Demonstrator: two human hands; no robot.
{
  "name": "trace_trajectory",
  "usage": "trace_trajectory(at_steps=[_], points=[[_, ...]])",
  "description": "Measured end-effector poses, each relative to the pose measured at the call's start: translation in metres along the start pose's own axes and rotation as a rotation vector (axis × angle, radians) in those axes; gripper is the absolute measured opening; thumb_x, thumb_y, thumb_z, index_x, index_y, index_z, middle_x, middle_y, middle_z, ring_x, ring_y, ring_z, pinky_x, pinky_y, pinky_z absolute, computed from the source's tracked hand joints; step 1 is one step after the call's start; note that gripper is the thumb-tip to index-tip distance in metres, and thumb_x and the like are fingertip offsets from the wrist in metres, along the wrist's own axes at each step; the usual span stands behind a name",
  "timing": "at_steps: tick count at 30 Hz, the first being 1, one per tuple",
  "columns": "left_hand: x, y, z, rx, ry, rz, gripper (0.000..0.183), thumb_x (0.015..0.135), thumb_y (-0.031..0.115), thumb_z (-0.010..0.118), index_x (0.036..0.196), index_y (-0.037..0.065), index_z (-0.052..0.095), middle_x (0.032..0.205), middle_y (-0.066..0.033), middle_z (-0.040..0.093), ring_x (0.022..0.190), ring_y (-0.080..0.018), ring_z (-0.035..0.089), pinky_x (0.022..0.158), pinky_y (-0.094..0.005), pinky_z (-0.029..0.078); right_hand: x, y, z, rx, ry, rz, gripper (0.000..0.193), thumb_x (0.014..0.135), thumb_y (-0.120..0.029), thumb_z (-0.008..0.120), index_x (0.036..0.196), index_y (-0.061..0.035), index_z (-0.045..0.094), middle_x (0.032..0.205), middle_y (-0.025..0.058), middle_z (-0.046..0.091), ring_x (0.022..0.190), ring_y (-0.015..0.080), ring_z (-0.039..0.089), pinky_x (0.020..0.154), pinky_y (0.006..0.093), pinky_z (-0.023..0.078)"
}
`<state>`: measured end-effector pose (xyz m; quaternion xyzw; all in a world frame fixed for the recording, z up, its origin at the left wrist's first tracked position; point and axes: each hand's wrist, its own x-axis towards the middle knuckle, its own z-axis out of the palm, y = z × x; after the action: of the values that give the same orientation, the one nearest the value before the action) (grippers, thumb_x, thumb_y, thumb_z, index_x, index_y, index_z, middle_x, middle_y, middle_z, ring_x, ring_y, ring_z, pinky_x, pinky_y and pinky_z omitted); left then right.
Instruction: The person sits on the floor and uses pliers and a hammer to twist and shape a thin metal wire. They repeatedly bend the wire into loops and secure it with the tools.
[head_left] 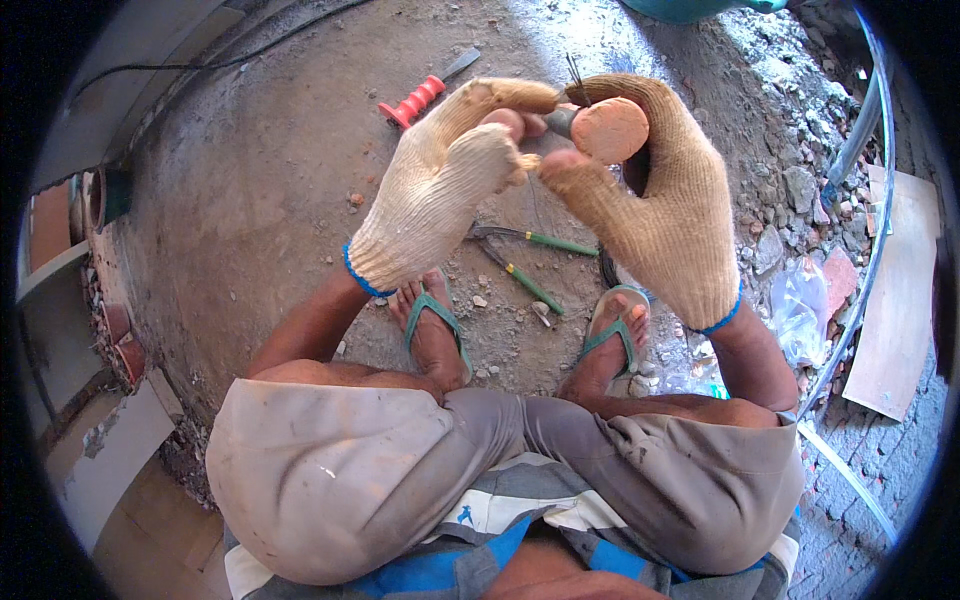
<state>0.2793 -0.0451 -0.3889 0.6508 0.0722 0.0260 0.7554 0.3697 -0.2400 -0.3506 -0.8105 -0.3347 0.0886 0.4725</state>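
The round orange-faced piece point(612, 131) sits between thumb and curled fingers of the gloved right hand point(668, 190), which grips it. The gloved left hand point(437, 185) bends its fingers inward beside the piece's grey stem point(560, 122); whether they pinch it, I cannot tell. Both forearms point(312, 322) angle forward.

Cool white light glares on the floor point(590, 35) beyond the grip, whereas the ground left of it lies dim and brownish. Slight blur softens the fingertips of the left hand point(430, 190). Right of the grip, a clear plastic bag point(798, 315) shines brightly. Fisheye distortion bows outlying edges toward black corners.
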Motion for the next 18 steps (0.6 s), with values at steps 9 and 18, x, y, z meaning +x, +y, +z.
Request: trace_trajectory(at_steps=[9, 18], points=[[0.027, 0.035, 0.008, 0.178, 0.004, -0.062, 0.031, 0.102, 0.031, 0.073, 0.115, 0.003, 0.076, 0.1, -0.0013, 0.075, 0.082, -0.0045, 0.064, 0.07, -0.0212, 0.052, -0.006, -0.002, -0.002, -0.176, -0.002, -0.018, 0.068, 0.078, -0.034, 0.096, 0.132, -0.0086, 0.064, 0.115, 0.009, 0.074, 0.104, 0.0187, 0.073, 0.087, 0.0347, 0.058], [0.05, 0.068, 0.005, 0.256, -0.062, -0.181, 0.029, 0.106, 0.029, 0.067, 0.113, 0.001, 0.069, 0.093, -0.0003, 0.067, 0.076, -0.0078, 0.061, 0.067, -0.0229, 0.05, 0.012, -0.026, 0.011, -0.422, 0.21, 0.015, 0.065, 0.087, -0.026, 0.086, 0.142, -0.006, 0.057, 0.101, 0.007, 0.07, 0.079, 0.015, 0.067, 0.072, 0.0306, 0.055]])
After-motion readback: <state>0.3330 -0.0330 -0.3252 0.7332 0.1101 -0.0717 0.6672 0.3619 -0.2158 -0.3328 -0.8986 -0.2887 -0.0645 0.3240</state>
